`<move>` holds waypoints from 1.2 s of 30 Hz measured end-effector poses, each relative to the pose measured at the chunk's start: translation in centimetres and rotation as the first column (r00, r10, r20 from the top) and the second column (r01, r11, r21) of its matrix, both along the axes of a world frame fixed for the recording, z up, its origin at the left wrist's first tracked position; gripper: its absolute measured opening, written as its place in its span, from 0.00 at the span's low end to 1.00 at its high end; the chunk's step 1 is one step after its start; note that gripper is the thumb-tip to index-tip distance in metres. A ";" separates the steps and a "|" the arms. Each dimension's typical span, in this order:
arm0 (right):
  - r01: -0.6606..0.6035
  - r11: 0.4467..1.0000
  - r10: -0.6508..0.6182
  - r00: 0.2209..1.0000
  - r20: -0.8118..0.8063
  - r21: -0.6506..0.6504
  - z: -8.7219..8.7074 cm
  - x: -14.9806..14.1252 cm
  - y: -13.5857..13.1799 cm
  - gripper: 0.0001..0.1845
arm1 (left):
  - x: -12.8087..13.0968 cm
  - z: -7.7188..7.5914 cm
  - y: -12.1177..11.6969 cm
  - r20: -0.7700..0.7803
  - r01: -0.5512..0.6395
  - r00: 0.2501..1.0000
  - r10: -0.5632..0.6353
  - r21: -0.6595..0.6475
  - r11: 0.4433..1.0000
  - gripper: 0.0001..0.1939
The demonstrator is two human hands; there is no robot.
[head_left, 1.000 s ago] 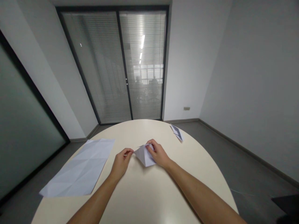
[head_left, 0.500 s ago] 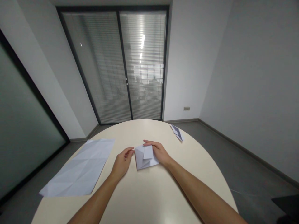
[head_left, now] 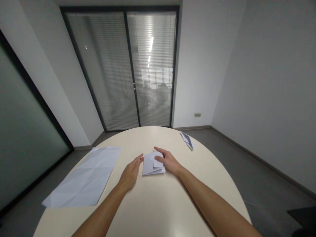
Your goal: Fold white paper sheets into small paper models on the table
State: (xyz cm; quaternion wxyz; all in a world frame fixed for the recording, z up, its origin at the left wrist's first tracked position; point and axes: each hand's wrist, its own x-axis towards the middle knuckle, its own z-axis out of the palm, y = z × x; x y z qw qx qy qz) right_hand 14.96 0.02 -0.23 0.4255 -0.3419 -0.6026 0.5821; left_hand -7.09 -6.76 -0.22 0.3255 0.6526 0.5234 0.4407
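Observation:
A small piece of folded white paper (head_left: 148, 164) lies on the table in front of me, its flaps stacked towards the right side. My right hand (head_left: 168, 161) grips it at the right edge, thumb on top and index finger along the far edge. At the paper's left edge is my left hand (head_left: 131, 171), fingers stretched out straight and close together, fingertips by the upper left corner. Whether they touch the paper I cannot tell.
On the left of the round cream table (head_left: 153, 204) lies a large creased white sheet (head_left: 86, 179), slightly over the edge. Another folded paper piece (head_left: 187, 140) sits near the far right edge. Beyond are a glass door with blinds (head_left: 120, 72) and walls.
The raised flap of the folded paper now lies flatter, and the paper looks narrower and squarer. My right thumb has come onto its top. My left fingers have straightened out.

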 end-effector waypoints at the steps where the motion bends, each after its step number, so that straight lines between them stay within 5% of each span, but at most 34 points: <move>1: -0.018 1.000 0.018 1.000 0.004 0.010 0.1 0.0 -0.1 0.43 | 0.0 -0.1 0.0 -0.002 0.004 1.000 -0.004 0.005 1.000 0.28; 12: -0.154 0.981 0.154 0.988 0.007 0.116 1.3 -1.1 -1.6 0.43 | 0.7 -0.2 1.0 0.274 -0.090 0.956 0.106 -0.071 0.993 0.35; 20: -0.187 0.982 0.185 0.978 -0.093 -0.016 0.0 -1.2 -1.1 0.61 | 0.5 -0.1 1.1 0.337 -0.158 0.927 0.164 -0.045 0.986 0.24; 26: -0.229 0.973 0.227 0.971 -0.074 -0.015 -0.2 -1.3 -1.0 0.45 | 0.1 -0.2 1.3 0.325 -0.267 0.910 0.257 -0.016 0.964 0.21; 31: -0.137 0.991 0.137 0.990 -0.026 -0.003 -0.6 -1.2 -0.3 0.29 | 0.2 -0.2 1.2 0.316 -0.304 0.902 0.294 -0.017 0.953 0.22; 36: 0.001 0.999 -0.001 1.000 0.011 -0.039 -0.9 -0.9 0.4 0.26 | 0.3 0.0 1.1 0.309 -0.319 0.898 0.313 -0.032 0.947 0.23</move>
